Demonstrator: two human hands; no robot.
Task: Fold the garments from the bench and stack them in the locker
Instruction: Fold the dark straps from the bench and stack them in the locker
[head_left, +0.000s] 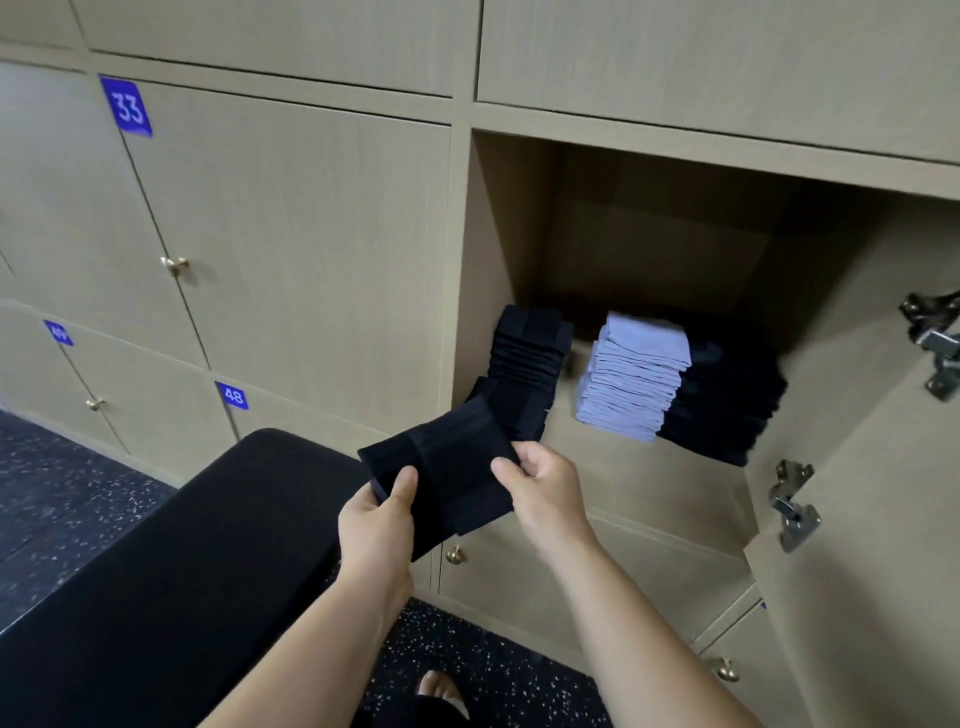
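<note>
A folded black garment (447, 462) hangs in the air in front of the open locker (649, 483). My left hand (376, 525) grips its lower left corner, thumb on top. My right hand (543, 491) pinches its right edge. Inside the locker stand three stacks: black folded garments (524, 364) at the left, light grey ones (634, 376) in the middle, and dark ones (727, 400) at the right. The held garment is just below and in front of the left black stack. The black bench (182, 571) lies to the lower left.
The locker door (872, 467) stands open at the right with metal hinges (792, 509). Closed lockers with brass knobs (175, 265) and blue number tags (126, 106) fill the left wall. A bare foot (441, 688) shows on the speckled dark floor (62, 493).
</note>
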